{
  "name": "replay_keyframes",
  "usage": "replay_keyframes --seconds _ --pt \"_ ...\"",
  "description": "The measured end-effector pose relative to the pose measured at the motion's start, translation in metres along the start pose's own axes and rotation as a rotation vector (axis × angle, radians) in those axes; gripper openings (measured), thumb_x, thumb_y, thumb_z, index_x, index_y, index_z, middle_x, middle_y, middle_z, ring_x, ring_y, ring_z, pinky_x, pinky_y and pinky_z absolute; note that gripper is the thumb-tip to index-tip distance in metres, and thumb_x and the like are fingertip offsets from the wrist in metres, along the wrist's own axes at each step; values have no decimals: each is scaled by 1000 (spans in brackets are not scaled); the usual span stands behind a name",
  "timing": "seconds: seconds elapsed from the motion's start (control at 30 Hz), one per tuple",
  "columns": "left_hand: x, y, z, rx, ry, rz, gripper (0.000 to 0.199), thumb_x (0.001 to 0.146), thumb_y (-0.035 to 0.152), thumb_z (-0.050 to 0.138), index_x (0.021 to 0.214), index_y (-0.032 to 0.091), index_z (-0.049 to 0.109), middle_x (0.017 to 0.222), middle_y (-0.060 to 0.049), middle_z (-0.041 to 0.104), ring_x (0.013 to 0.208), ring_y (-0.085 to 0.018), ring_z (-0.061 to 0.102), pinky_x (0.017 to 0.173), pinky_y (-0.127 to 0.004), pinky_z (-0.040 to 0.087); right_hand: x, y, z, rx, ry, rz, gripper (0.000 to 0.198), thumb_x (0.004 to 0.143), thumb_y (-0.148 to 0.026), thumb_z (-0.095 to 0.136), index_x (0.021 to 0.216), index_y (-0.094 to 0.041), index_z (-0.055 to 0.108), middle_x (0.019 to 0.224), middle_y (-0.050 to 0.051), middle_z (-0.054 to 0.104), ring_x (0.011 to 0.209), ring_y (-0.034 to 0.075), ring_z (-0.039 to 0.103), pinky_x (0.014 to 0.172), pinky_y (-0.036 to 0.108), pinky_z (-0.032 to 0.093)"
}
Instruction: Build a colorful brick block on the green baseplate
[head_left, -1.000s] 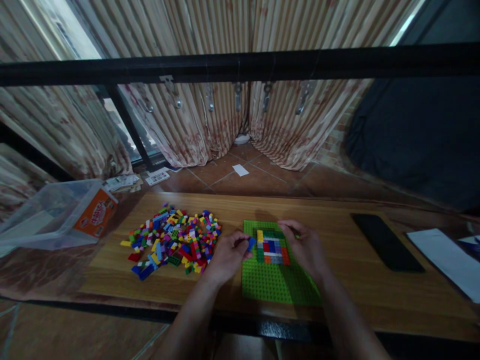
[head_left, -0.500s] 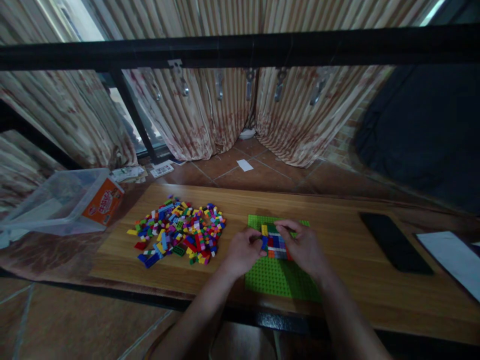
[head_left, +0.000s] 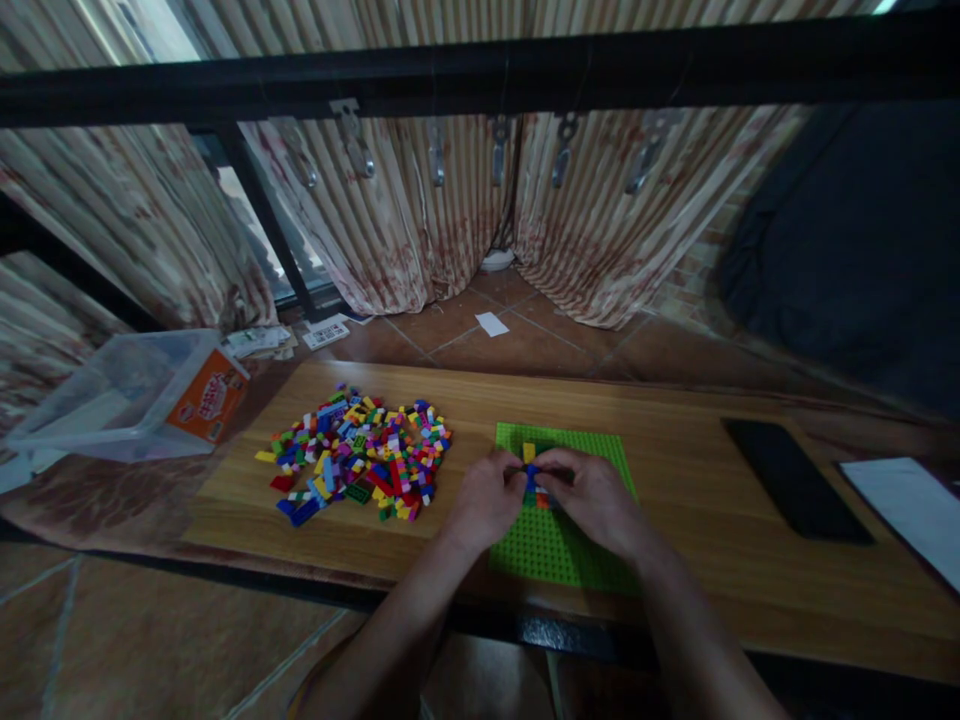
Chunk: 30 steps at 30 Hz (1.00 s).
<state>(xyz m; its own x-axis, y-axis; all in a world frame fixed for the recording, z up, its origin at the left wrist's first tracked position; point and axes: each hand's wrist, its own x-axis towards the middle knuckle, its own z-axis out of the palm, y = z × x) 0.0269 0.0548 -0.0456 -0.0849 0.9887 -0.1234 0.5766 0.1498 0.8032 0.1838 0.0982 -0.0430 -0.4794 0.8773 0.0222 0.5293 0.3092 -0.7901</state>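
Left hand (head_left: 486,500) pinching small blue plastic brick (head_left: 531,474); right hand (head_left: 596,500), fingers curled, meets it at the same brick, can't tell if gripping too. Brick sits over the left part of a flat rectangular patch of multicoloured bricks (head_left: 541,501), just nearer than a yellow plastic brick (head_left: 529,452). A second ago hands were apart: left with the blue brick at the patch's left edge, right at its far right. Hands now hide most of the patch.

Patch is on bright green square studded baseplate (head_left: 547,555), on brown wood-grain counter (head_left: 690,470). Left: loose heap of mixed-colour plastic bricks (head_left: 375,460), nothing between it and left hand. Right: matte black flat rectangular slab (head_left: 795,480), then white flat sheet (head_left: 907,510). Far left: clear plastic bin (head_left: 124,435), orange label. Far side: black bar (head_left: 480,75) with metal hooks (head_left: 499,150), pleated striped curtains (head_left: 442,220), reddish tile floor (head_left: 450,332).
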Motion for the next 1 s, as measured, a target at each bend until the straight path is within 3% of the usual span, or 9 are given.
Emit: replay_keyframes --seconds 0.6,0.77,1.0 --pt "7 0 6 -190 -8 -124 14 80 16 53 85 16 66 73 -2 69 63 -13 64 58 -22 48 3 1 10 74 113 121 19 79 -25 55 78 -20 73 76 3 74 68 19 67 65 31 48" --pt "9 3 8 -292 -34 -205 16 78 15 51 80 15 67 67 -2 68 53 -12 62 48 -21 44 3 -1 12 40 153 123 21 77 -24 54 76 -21 75 76 4 75 68 20 68 66 32 49" --pt "11 8 5 -223 -34 -215 18 74 13 52 76 15 69 56 -1 65 52 -14 63 47 -21 44 5 -4 13 -24 185 104 22 74 -21 53 73 -21 75 76 4 76 69 20 69 67 32 50"
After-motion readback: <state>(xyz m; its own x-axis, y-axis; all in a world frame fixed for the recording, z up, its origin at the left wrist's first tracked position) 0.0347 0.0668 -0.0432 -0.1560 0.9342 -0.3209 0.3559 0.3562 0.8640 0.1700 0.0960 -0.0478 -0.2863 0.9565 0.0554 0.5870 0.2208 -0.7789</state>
